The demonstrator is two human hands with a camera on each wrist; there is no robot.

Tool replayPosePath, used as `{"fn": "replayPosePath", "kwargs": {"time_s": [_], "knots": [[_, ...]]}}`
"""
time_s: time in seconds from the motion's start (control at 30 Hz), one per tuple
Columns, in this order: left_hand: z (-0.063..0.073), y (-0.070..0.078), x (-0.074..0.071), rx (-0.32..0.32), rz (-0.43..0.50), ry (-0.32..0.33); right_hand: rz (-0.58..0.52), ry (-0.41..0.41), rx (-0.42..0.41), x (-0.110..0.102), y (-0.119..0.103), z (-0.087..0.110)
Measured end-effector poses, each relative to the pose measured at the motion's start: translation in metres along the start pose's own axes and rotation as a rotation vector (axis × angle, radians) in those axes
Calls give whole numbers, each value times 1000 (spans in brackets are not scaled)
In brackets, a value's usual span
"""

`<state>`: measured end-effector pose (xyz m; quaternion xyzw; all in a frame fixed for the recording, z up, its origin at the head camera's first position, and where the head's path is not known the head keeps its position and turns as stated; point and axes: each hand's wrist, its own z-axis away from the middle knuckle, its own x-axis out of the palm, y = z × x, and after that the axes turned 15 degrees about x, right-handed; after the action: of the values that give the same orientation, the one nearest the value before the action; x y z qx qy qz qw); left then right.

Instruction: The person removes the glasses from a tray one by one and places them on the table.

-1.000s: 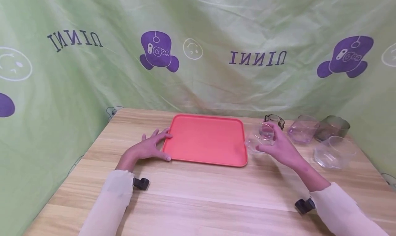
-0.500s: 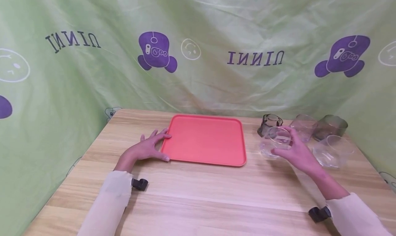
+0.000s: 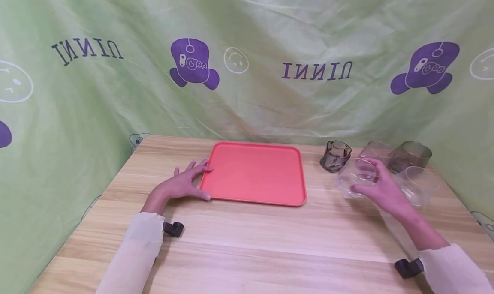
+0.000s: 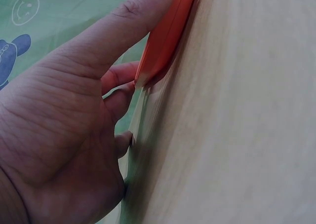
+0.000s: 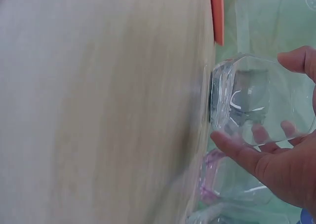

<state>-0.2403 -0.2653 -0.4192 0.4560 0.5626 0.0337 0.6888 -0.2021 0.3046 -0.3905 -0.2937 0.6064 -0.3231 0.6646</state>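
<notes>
A clear glass tumbler [image 3: 347, 183] is held by my right hand [image 3: 390, 196], with the thumb on its near side and the fingers around the far side. In the right wrist view, the tumbler [image 5: 247, 93] has its base down at the tabletop; I cannot tell whether it touches. On the left, my left hand [image 3: 179, 186] touches the corner of a red tray [image 3: 252, 174], its fingers on the left rim and thumb at the front. The left wrist view shows the thumb [image 4: 118, 31] along the edge of the tray [image 4: 168, 41], which is bare.
A dark wavy glass [image 3: 335, 157] stands behind the held tumbler. To the right are a pinkish glass [image 3: 376, 151], a smoky glass [image 3: 417, 154] and another clear glass [image 3: 421, 190], partly behind my right hand. A green printed curtain [image 3: 254, 105] hangs behind the wooden table [image 3: 251, 247].
My right hand has moved the clear tumbler rightward, away from the tray's right edge and in front of the other glasses. The dark wavy glass is now uncovered. My left hand has stayed on the tray.
</notes>
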Motion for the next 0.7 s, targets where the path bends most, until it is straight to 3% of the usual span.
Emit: {"fn": "replayPosePath", "kwargs": {"time_s": [0.7], "knots": [[1, -1, 2, -1, -15, 8, 39, -18, -5, -9, 14, -5]]}}
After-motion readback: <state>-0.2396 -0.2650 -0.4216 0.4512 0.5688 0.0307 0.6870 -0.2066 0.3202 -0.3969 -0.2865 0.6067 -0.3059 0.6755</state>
